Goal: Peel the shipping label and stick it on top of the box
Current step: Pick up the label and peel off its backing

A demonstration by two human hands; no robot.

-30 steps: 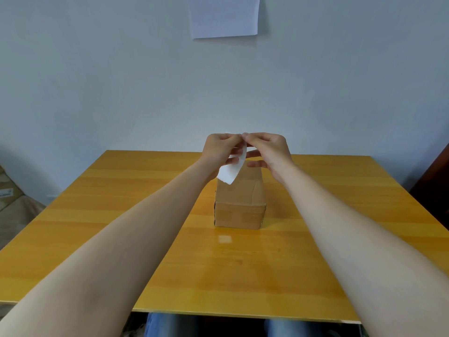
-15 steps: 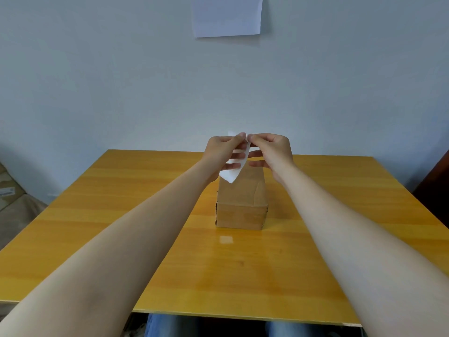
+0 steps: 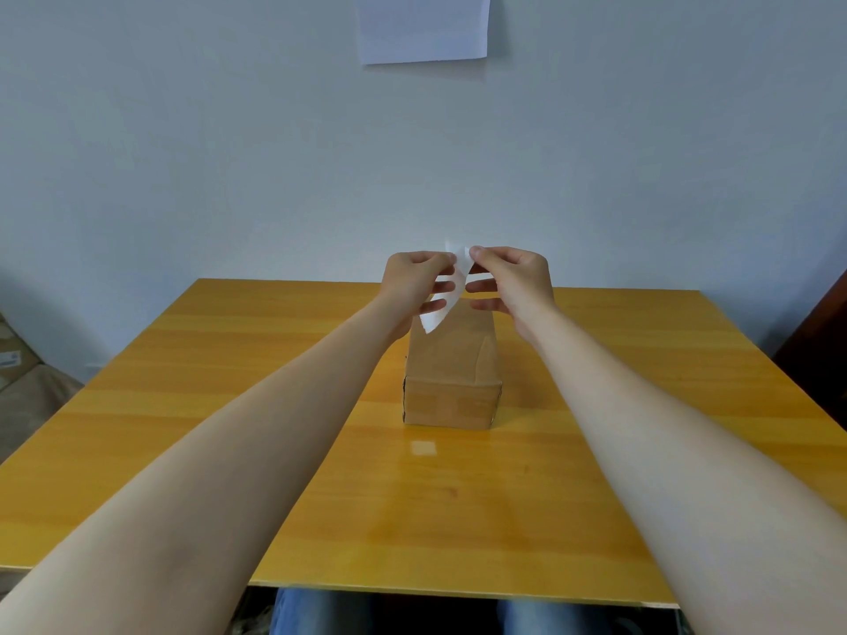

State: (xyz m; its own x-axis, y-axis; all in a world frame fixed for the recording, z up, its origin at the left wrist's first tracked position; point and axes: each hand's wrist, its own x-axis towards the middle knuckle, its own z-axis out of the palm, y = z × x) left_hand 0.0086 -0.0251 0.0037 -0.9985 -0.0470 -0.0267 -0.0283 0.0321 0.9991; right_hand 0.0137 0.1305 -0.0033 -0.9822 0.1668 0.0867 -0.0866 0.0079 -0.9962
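Both hands, left and right, pinch the label above the box, mid-peel; sticking remains undone.

Plain room, perhaps an office; bare pale wall, pinned paper sheet, yellow wooden table

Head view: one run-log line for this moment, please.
phase: peeling | white paper shipping label: pinched by left hand and right hand, above brown cardboard box | box top: bare

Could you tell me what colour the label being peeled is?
White label, clearest in the head view.
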